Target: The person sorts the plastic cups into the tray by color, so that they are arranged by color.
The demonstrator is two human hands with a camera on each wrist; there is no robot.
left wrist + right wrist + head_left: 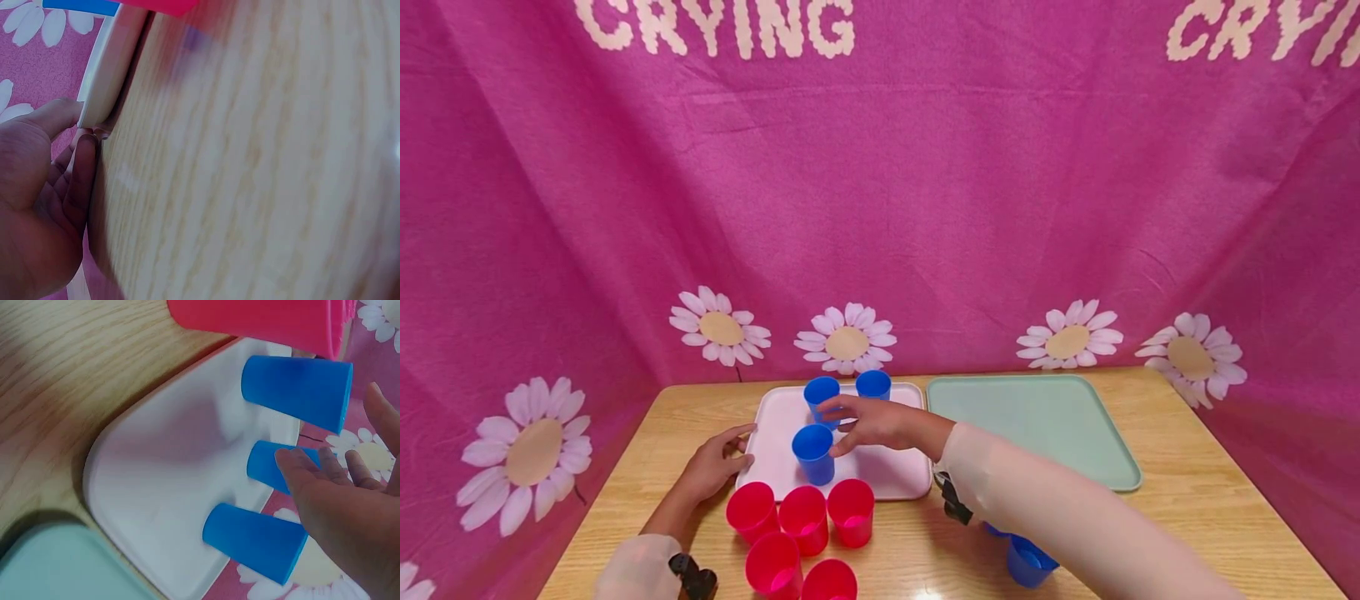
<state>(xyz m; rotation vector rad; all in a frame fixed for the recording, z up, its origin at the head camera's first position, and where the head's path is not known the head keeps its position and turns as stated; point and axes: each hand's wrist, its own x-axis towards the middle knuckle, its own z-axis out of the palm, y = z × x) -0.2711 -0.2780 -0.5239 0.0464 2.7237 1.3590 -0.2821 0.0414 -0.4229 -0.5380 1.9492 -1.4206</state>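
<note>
The front blue cup [814, 462] stands upright on the tray [887, 477], just left of the nearer right hand [880, 423], its fingers loosely spread, empty; the left hand [713, 467] pinches the tray's edge.

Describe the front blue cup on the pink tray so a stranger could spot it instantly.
On the table, find the pink tray, left of the green tray. The blue cup stands on it, closest to the red cups, unlike the two blue cups farther back.
</note>
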